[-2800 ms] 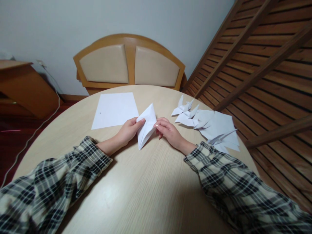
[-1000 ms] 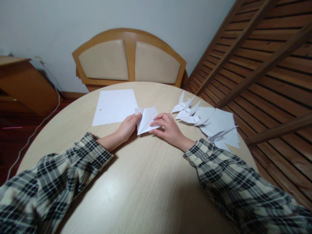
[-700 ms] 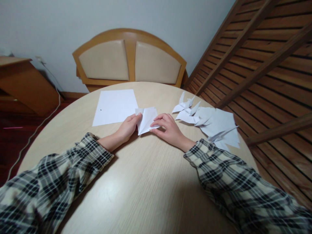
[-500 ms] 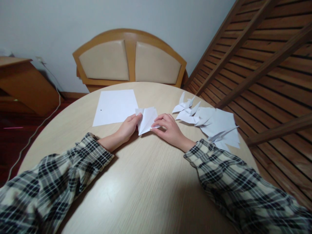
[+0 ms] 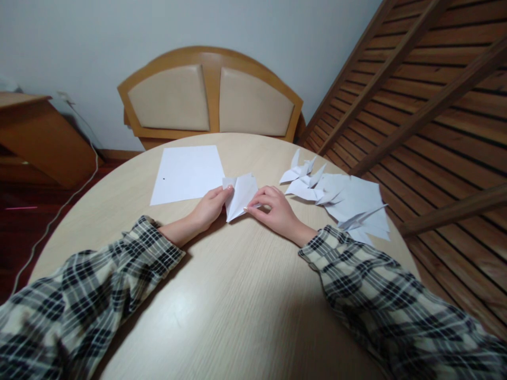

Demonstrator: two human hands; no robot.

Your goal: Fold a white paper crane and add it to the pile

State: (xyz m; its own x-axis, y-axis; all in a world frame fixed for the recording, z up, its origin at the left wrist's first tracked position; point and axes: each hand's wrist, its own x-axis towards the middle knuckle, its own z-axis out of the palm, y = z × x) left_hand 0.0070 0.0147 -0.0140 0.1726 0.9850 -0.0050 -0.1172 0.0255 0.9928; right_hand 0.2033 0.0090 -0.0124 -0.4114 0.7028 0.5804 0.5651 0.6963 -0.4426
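White folded paper (image 5: 241,195) spans the gap between a person's two hands at the far half of a round, pale wooden worktop (image 5: 222,295). The left hand (image 5: 210,207) grips its left edge, thumb on top; the right hand (image 5: 276,214) pinches its lower right side between thumb and fingers. A flat sheet (image 5: 188,174) with a dark dot lies just beyond the left hand, while pointed paper shapes (image 5: 303,183) and larger white papers (image 5: 362,198) lie to the right.

Left hand (image 5: 209,209) gripping folded white paper (image 5: 241,194); right hand (image 5: 277,212) apparently pinching its lower edge, above pale round table (image 5: 222,301).
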